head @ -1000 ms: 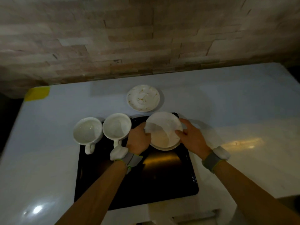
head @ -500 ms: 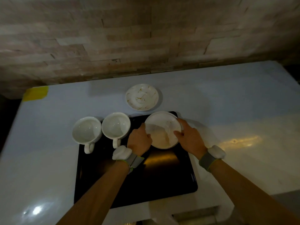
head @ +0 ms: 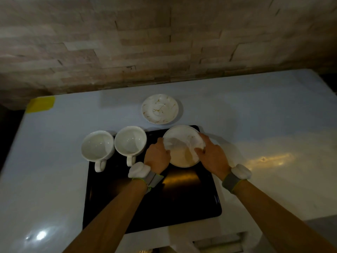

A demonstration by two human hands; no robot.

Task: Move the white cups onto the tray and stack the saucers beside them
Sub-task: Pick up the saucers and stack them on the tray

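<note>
We see a glossy white bench, smooth enough to throw back lamp glare. The tray looks like dark, smooth, polished metal or plastic (we cannot tell which), with a warm reflection at its middle. The two cups are glazed white ceramic, shiny inside. The saucers are glazed too, marbled with gold veining. The wall is rough, matt split stone. Each wristband looks like grey woven cloth.

both arms fwd; left hand & right hand curled, fingers gripping, palms inward.
</note>
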